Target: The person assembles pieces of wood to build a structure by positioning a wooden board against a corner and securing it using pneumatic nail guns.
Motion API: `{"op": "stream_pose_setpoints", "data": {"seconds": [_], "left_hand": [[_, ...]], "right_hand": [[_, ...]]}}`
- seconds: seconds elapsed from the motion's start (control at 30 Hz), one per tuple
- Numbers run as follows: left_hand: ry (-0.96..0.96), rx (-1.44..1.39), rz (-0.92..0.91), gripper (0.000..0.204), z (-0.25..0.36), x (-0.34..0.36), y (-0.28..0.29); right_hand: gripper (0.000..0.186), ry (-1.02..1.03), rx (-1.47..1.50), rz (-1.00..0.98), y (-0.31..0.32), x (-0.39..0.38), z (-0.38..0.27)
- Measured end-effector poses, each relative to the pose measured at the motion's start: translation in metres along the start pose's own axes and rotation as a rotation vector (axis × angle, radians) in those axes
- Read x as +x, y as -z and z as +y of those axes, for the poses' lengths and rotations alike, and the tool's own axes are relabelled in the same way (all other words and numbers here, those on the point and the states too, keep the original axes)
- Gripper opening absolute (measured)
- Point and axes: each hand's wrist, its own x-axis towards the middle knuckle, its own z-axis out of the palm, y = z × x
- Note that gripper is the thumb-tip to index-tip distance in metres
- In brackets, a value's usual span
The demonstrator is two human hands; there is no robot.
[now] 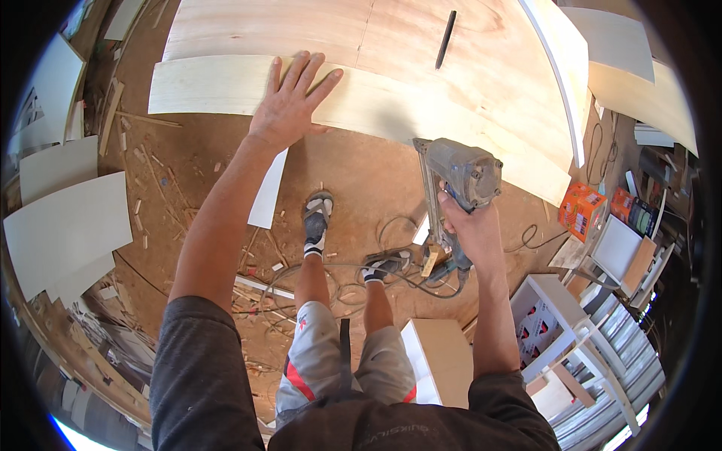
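Note:
My left hand (289, 105) lies spread on a pale wooden strip (203, 86), fingers stretched across its top face and thumb by its near edge. The strip runs along the near edge of a large plywood panel (301, 26). In my right hand (474, 225) is a grey nail gun (462, 169), my fingers wrapped round its handle. The gun's nose is at the strip's near edge, right of my left hand; whether it touches cannot be made out. A hose (444, 293) hangs from the handle. On the panel rests a dark, thin pencil-like stick (446, 39).
White boards (71, 225) lie at the left. Wood scraps and a looping hose cover the brown floor around my feet (317, 210). Orange boxes (583, 210) and a white-framed piece of furniture (553, 316) stand right. A box-shaped cabinet (444, 361) sits close to my right leg.

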Motion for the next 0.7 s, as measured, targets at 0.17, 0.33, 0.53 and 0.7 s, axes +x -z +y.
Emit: {"op": "stream_pose_setpoints", "data": {"seconds": [0.17, 0.33, 0.53, 0.7], "left_hand": [[-0.024, -0.088, 0.070, 0.102, -0.003, 0.000, -0.002], [-0.031, -0.069, 0.043, 0.102, -0.007, -0.001, -0.001], [-0.032, -0.094, 0.016, 0.102, -0.009, 0.000, 0.001], [-0.033, -0.110, 0.036, 0.101, -0.013, -0.002, 0.001]], "right_hand": [[0.014, -0.017, -0.037, 0.008, -0.002, 0.000, 0.001], [0.014, -0.014, 0.052, -0.010, -0.016, -0.004, -0.003], [0.023, -0.055, 0.030, -0.092, -0.055, -0.005, -0.034], [0.035, 0.006, -0.037, -0.081, -0.074, 0.000, -0.038]]}}
